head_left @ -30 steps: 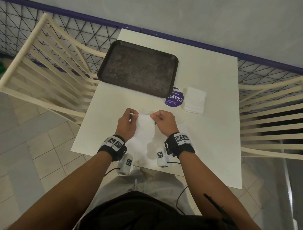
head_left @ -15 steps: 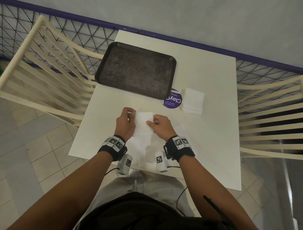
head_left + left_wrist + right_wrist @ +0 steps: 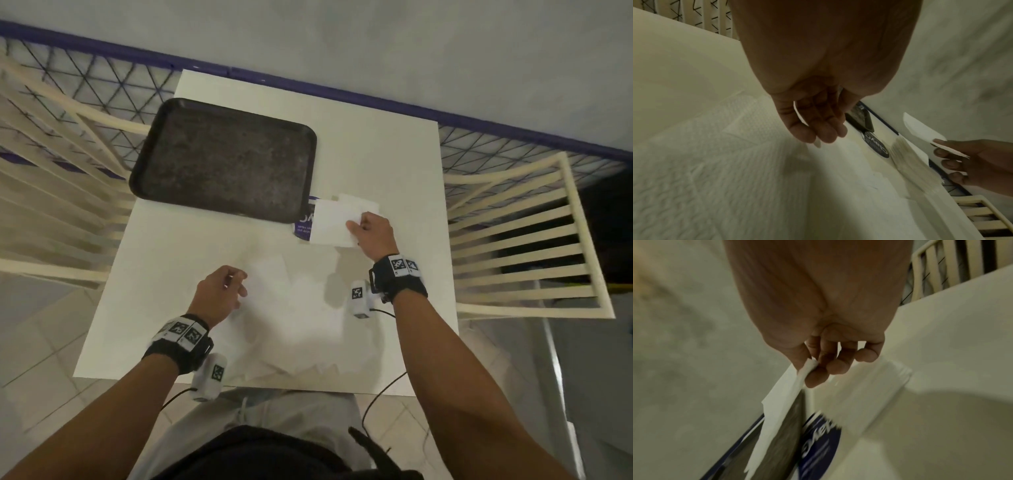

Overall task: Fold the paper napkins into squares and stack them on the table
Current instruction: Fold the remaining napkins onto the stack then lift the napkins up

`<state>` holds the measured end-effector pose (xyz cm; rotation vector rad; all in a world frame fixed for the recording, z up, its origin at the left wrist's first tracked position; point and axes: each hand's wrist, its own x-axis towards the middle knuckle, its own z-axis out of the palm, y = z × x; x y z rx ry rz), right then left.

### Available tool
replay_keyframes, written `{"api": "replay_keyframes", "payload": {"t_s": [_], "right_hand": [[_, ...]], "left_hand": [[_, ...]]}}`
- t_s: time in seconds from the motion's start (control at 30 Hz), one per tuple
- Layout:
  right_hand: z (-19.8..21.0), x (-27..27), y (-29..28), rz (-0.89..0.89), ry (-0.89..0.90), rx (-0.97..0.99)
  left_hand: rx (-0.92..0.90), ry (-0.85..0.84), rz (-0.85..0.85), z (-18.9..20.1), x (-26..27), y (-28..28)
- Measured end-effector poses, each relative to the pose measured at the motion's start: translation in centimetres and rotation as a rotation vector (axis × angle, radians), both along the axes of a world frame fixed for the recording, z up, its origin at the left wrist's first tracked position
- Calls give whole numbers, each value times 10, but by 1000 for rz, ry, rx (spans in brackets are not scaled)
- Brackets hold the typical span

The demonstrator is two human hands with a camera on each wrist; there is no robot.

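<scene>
Your right hand pinches the folded napkin just above the stack at the surface's far right. Square its edges to the stack before letting go. Your left hand, loosely curled, holds nothing over the unfolded napkins.

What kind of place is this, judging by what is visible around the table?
Probably a small café or canteen, though a home terrace cannot be excluded. A dark serving tray lies on a white table, a purple branded sticker is on the tabletop, and cream slatted chairs stand on both sides.
</scene>
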<state>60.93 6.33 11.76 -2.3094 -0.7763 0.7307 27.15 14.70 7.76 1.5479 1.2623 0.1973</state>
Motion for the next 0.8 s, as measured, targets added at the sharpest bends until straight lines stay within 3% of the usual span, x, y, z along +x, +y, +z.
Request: {"api": "replay_keyframes", "payload": {"t_s": [0.27, 0.47, 0.8], "right_hand": [[-17, 55, 10, -112, -63, -98], [-31, 56, 14, -165, -82, -153], [-33, 55, 8, -198, -76, -43]], "left_hand": [[-40, 66, -4, -8, 6, 6], [-44, 86, 3, -8, 6, 10], [-39, 99, 7, -4, 3, 13]]}}
